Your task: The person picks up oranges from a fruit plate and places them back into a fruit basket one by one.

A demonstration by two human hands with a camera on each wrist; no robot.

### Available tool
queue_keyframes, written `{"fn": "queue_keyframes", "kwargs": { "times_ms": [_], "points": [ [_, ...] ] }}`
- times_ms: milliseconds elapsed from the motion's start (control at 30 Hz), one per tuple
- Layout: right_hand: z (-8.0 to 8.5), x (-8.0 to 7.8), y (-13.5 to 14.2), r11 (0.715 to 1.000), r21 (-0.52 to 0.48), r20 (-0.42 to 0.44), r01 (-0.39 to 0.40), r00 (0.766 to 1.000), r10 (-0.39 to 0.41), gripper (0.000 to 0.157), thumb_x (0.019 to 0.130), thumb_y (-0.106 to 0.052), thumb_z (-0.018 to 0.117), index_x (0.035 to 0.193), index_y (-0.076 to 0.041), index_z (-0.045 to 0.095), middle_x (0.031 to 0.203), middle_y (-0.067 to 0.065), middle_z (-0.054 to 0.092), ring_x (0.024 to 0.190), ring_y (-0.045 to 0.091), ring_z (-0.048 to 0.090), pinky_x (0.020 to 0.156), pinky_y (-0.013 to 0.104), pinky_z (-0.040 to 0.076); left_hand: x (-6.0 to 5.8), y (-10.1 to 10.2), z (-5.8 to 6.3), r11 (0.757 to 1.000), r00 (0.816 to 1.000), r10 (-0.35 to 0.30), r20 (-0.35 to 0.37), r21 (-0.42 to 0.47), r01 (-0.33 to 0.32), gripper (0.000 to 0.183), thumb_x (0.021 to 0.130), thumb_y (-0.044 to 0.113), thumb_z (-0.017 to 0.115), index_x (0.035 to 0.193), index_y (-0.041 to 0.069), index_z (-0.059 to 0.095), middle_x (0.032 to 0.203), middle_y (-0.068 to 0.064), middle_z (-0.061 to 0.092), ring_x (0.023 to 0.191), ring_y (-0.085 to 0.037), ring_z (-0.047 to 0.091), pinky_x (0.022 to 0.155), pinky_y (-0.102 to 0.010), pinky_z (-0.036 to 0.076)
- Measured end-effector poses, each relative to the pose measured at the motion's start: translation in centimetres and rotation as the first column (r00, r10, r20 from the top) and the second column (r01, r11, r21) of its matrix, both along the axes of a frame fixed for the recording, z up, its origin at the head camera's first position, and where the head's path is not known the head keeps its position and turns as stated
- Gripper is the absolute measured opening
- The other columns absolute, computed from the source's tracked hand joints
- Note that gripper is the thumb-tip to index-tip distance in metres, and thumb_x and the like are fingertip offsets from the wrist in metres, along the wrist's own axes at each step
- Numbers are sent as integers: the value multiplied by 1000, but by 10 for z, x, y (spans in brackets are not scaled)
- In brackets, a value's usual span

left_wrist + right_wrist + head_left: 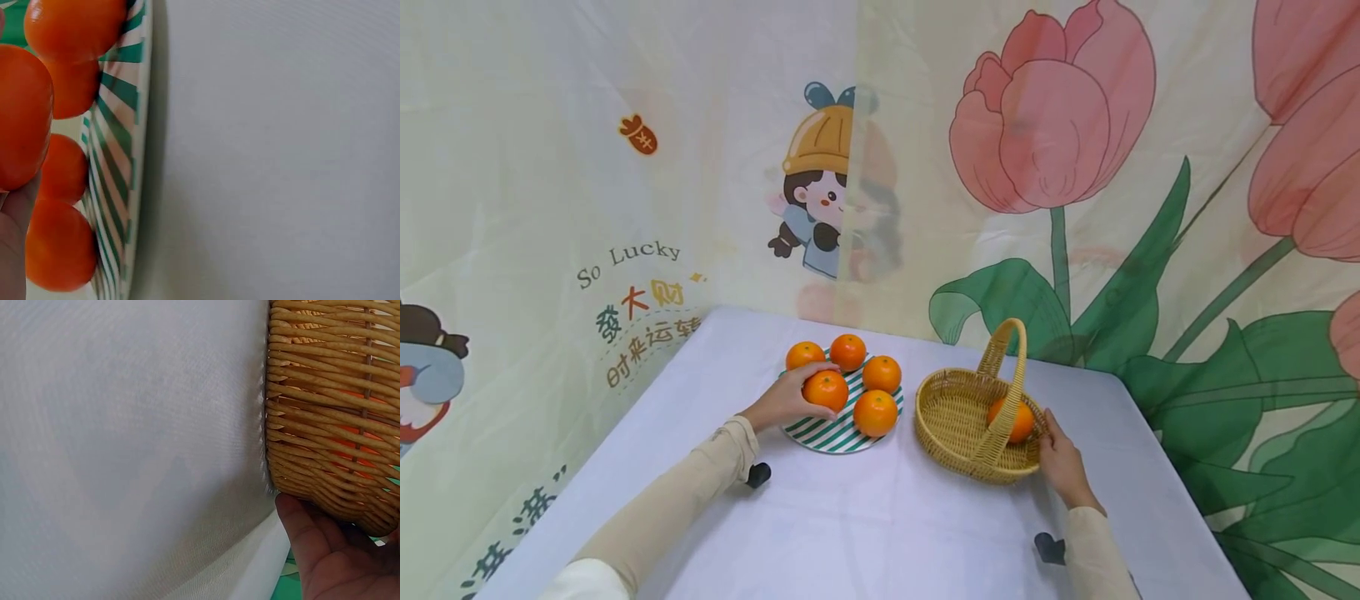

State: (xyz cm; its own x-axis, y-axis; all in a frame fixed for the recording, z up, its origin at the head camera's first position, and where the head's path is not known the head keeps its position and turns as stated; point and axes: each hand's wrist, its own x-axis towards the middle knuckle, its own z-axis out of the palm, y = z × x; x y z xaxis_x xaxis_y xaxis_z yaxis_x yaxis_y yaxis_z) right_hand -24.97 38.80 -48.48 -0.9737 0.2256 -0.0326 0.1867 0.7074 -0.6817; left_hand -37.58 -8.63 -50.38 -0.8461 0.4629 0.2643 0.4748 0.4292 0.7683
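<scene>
The left hand (pixel 786 400) holds a round, shiny orange fruit (pixel 826 392), with its thumb and fingers bent around the sides, over a round plate with green and white stripes (pixel 823 439). Four more round orange fruits (pixel 876 413) sit on that plate. The right hand (pixel 1066 462) has its fingers fairly straight and touches the outside of a yellow-brown woven basket with a tall curved handle (pixel 951 408). One orange fruit in the basket (pixel 1024 423) rests on the handle side nearer that hand. The plate and the basket are near each other, with a thin strip of white, cloth-covered tabletop (pixel 880 533) between them. A wide stretch of tabletop lies on the near side of both. The far edge is close behind them, against a pale cloth wall with big pink flowers (pixel 906 50). The right side edge is near the right hand. The handle hides part of the fruit in the basket, and in the right wrist view only bits of it peek through the weave. That view also cuts off part of the right hand. The left wrist view cuts off the held fruit and most of the left hand. I cannot tell if the held fruit touches the plate.
</scene>
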Motion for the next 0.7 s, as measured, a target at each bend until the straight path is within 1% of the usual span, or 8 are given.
{"fn": "queue_keyframes", "kwargs": {
  "times_ms": [100,200,300,367,433,467,600,700],
  "points": [
    [-1,0,2,1000,-3,0,3,1000,-3,55,105,-15,22,156,-9,3,156,26,11,117,37,41,90,47,37,-2,5,7,1000,1000,3,-19,1,-3,82,69,38,89,141,22,52,136,-3,53,115,-27,54,95,-54,46],
    [-2,-1,2,1000,1,-5,4,1000,-4,55,105,-15,23,156,-9,4,156,26,12,110,37,45,87,46,39,-2,12,16,1000,1000,12,-12,-4,-12,84,68,45,88,141,28,50,135,-2,53,111,-26,55,92,-52,48],
    [-4,-1,4,1000,-8,-4,5,1000,-5,55,105,-16,22,156,-11,3,157,25,12,115,37,46,91,47,40,-3,24,28,1000,1000,6,-5,1,-6,84,68,48,87,141,31,49,134,0,53,109,-24,56,91,-48,50],
    [-5,0,5,1000,-23,-5,7,1000,-7,55,105,-17,22,157,-12,3,158,23,11,122,37,43,95,49,39,-5,33,36,1000,1000,-7,-6,14,7,83,69,48,86,141,33,48,135,3,53,109,-23,56,91,-47,50],
    [-4,-1,6,1000,-23,-10,4,1000,-4,55,105,-18,22,157,-12,3,158,22,11,136,38,32,106,52,33,-7,43,42,999,999,-30,-12,30,30,80,71,44,86,141,33,48,136,5,53,111,-22,56,92,-46,49],
    [-4,-1,6,1000,-24,-9,5,1000,-6,55,105,-18,22,157,-12,2,158,22,11,136,38,32,106,52,33,-9,48,45,998,999,-41,-12,39,42,79,72,42,86,141,35,48,136,7,52,112,-22,56,93,-46,49],
    [-3,-1,5,1000,-14,-10,12,1000,-12,55,105,-16,22,157,-11,3,158,22,12,143,39,18,113,55,22,-11,73,55,997,998,-63,19,46,62,77,72,46,85,139,43,46,134,12,52,113,-18,55,94,-46,48],
    [-4,-2,2,999,-29,-8,24,1000,-24,56,104,-14,24,157,-12,4,158,22,12,143,38,21,113,53,24,-11,93,60,996,996,-74,43,52,71,77,70,49,85,138,44,48,132,12,54,111,-17,55,93,-44,49]
  ]
}}
